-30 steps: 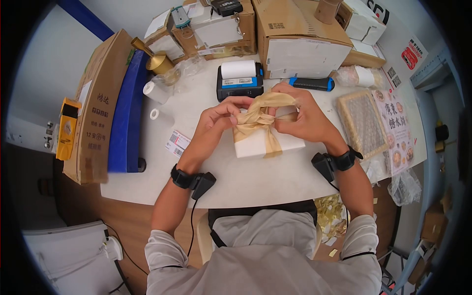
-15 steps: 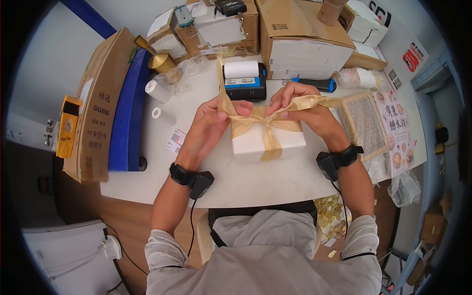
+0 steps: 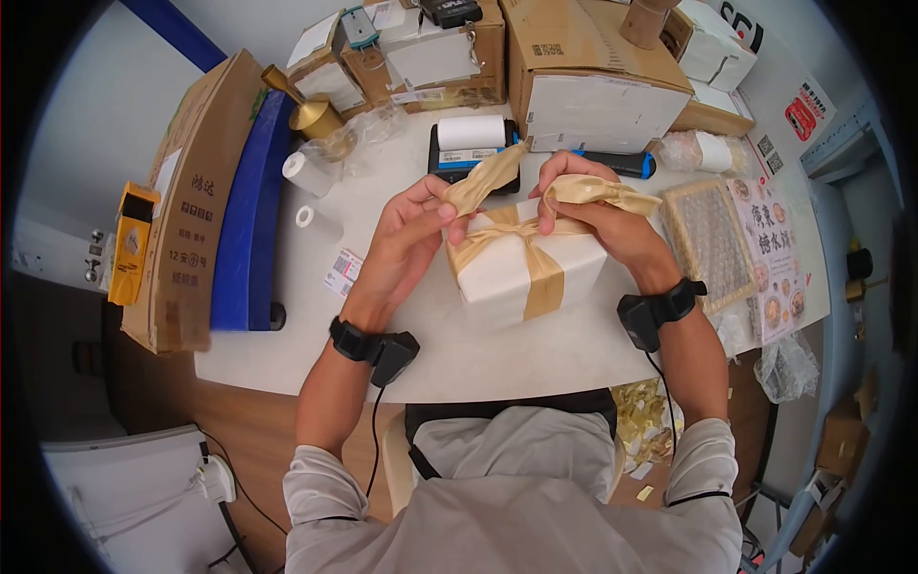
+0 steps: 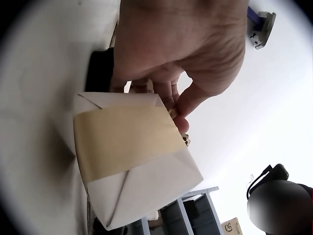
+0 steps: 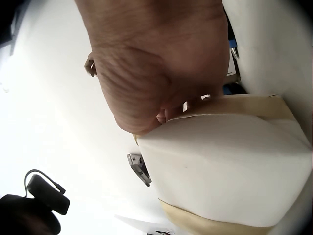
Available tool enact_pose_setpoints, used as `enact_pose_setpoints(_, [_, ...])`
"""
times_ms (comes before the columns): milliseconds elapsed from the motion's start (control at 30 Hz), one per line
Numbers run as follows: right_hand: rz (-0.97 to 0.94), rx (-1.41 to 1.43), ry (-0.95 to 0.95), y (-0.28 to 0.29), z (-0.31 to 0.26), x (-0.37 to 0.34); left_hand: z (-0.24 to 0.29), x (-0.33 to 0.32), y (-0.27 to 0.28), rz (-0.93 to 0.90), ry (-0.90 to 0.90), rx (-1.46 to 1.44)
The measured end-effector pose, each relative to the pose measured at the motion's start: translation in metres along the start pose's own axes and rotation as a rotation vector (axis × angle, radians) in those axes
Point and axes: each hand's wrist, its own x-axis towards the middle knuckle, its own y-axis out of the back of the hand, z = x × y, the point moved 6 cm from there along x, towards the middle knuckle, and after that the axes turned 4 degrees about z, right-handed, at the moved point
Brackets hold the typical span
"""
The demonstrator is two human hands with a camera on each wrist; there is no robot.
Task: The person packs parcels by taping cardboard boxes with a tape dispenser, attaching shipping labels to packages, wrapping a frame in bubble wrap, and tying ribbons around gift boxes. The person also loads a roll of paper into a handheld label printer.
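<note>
A white wrapped box (image 3: 497,279) with a gold ribbon (image 3: 543,277) crossed around it sits tilted on the table, its front edge turned a little. My left hand (image 3: 406,239) pinches one ribbon tail (image 3: 490,179) between thumb and fingers above the box's left corner. At the top right of the box, my right hand (image 3: 607,220) pinches the other tail (image 3: 598,192), which lies across the fingers. The ribbon crosses at a knot between the hands. In the left wrist view the ribbon band (image 4: 127,139) wraps the box's end; in the right wrist view the palm hides most fingertips.
Behind the box stand a label printer (image 3: 470,134), a blue-black tool (image 3: 622,165) and cardboard boxes (image 3: 598,53). Paper rolls (image 3: 316,226) and a label (image 3: 342,272) lie left, a bubble-wrapped frame (image 3: 710,244) right. A blue panel (image 3: 251,225) borders the left side.
The loop seen a second ago has opened out into two separate tails. The left tail has swung right over the printer, and the box has turned and tilted slightly.
</note>
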Motion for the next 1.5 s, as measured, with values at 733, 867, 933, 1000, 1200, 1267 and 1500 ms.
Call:
enact_pose_setpoints(733, [0.310,-0.094,0.098,0.025,-0.006,0.002,0.022,-0.010,0.007,-0.031,-0.212,0.050])
enact_pose_setpoints(867, [0.241,-0.121,0.122,0.015,-0.014,-0.001,0.021,-0.006,0.020,0.167,-0.203,0.092])
enact_pose_setpoints(933, [0.147,-0.194,0.085,0.024,-0.011,-0.002,0.021,-0.004,0.023,0.185,-0.205,0.092])
enact_pose_setpoints(1000, [0.048,-0.267,0.047,0.017,-0.010,-0.001,0.020,-0.002,0.029,0.210,-0.206,0.109])
enact_pose_setpoints(1200, [0.019,-0.361,0.273,0.010,-0.017,-0.002,0.021,-0.001,0.029,0.217,-0.191,0.152])
enact_pose_setpoints(1267, [-0.021,-0.294,0.245,0.005,-0.017,-0.002,0.019,-0.001,0.029,0.214,-0.177,0.162])
enact_pose_setpoints(1500, [-0.095,-0.159,0.075,0.010,-0.006,-0.004,0.019,-0.002,0.024,0.293,-0.105,0.081])
